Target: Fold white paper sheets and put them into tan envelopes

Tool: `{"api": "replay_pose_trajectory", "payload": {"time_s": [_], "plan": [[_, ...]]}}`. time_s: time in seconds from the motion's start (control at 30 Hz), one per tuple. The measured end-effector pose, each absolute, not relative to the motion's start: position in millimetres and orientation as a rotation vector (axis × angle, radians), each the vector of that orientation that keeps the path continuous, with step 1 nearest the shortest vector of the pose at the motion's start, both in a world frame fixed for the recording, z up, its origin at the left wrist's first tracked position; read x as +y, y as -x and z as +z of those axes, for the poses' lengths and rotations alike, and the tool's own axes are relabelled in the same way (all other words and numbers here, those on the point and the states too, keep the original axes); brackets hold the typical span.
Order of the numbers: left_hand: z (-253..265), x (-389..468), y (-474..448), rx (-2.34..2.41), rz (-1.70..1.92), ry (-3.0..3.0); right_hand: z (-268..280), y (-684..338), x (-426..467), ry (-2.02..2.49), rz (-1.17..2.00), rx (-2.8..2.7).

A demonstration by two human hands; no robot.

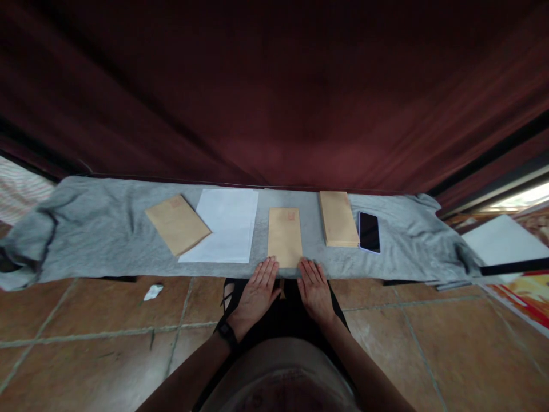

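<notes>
Legible text: none, from where I stand.
Item 1: centre envelope [284, 240], brown; small block of red print [293, 216] toward its far right corner, too small to read.
Item 2: left envelope [179, 226], brown, lying askew; faint reddish mark [175, 202] near its far corner, characters indistinct.
Item 3: right envelope stack [338, 220], brown; faint reddish trace [347, 201] toward the far right corner, likewise unreadable.

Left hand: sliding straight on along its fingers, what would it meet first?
Most likely the middle brown envelope; the left hand lies right at its near left corner, though whether they touch is hard to tell.
</notes>
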State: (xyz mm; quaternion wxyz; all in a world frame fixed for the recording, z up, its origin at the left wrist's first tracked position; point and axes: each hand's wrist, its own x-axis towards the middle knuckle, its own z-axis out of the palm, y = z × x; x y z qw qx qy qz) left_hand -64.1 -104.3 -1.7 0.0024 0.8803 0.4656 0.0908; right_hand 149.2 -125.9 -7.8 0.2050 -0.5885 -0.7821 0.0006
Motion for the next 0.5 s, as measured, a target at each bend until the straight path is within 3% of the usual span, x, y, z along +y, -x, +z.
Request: {"api": "replay_pose_trajectory", "payload": {"time_s": [0.5], "plan": [[-18,-109,56,1.567,0.373,-2.784,-11,-107,-123,1.497,0.085,-2.228]]}}
